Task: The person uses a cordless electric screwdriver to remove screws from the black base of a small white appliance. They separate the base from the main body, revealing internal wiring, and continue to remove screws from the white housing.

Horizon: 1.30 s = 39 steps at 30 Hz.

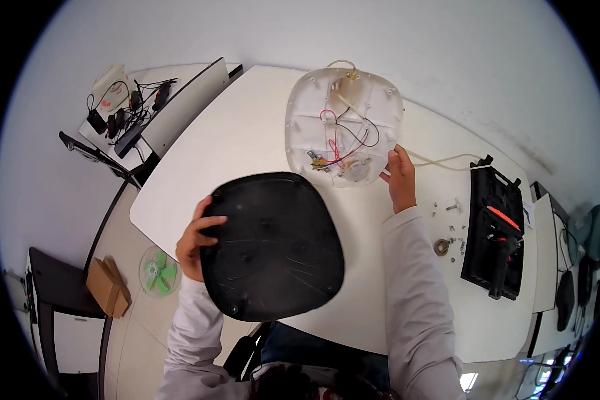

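My left hand (197, 240) grips the left edge of a black rounded-square plastic cover (273, 247), its fingers over the rim and thumb hidden. The cover is held over the near edge of the white table. Farther back, a white plastic housing (307, 107) lies with its inner side up, showing red, black and blue wires, a small circuit part and a beige cable. My right hand (400, 177) pinches the lower right rim of this housing, thumb and fingers around its edge.
On the right of the white table (360, 287) are loose screws (453, 229), a brown ring-shaped part (441, 247) and an open black tool case (477, 247) with a drill (501, 263). Green fan blades (159, 272) and a cardboard box (107, 287) sit on the floor at left.
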Motion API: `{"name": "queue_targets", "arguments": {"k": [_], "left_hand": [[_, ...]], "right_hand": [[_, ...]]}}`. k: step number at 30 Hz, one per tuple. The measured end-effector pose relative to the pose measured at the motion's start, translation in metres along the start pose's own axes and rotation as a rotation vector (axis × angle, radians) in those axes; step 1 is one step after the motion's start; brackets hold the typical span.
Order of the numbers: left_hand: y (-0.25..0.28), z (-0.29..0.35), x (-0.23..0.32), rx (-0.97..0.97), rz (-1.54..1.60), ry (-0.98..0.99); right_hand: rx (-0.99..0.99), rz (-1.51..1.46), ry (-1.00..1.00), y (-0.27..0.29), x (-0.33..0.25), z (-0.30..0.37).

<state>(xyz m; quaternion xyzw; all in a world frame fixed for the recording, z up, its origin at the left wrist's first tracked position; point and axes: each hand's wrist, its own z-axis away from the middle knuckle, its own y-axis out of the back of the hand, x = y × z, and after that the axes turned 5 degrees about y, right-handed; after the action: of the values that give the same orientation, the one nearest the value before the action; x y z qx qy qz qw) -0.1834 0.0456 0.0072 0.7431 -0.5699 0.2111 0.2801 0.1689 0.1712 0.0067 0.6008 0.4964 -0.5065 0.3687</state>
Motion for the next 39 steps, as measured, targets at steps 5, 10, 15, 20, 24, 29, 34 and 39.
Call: {"name": "queue_targets", "arguments": {"k": [5,10,15,20,24,29,34,39], "left_hand": [[0.027,0.015,-0.004,0.055,-0.364,0.03],[0.041,0.015,-0.02,0.063,-0.423,0.245],[0.048,0.007,-0.021,-0.11,-0.503,0.488],[0.055,0.002,-0.02,-0.37,-0.79,0.456],[0.063,0.002,-0.009,-0.504,-1.03,0.351],[0.054,0.002,0.02,-0.501,-0.603,0.425],[0.035,0.011,0.027,-0.652,-0.714,0.409],[0.027,0.007,0.036,-0.653,-0.866,0.472]], "right_hand": [[0.017,0.026,0.007,0.002,0.003,-0.01],[-0.001,0.033,0.036,0.0,-0.001,-0.016],[0.003,0.069,0.034,-0.002,-0.002,-0.019],[0.029,0.057,0.016,0.001,0.009,-0.024],[0.089,0.084,0.009,-0.006,0.007,-0.019],[0.14,0.068,-0.027,-0.004,0.01,-0.018],[0.181,0.027,-0.025,-0.005,0.017,-0.018],[0.188,-0.057,-0.033,0.007,0.039,-0.022]]}}
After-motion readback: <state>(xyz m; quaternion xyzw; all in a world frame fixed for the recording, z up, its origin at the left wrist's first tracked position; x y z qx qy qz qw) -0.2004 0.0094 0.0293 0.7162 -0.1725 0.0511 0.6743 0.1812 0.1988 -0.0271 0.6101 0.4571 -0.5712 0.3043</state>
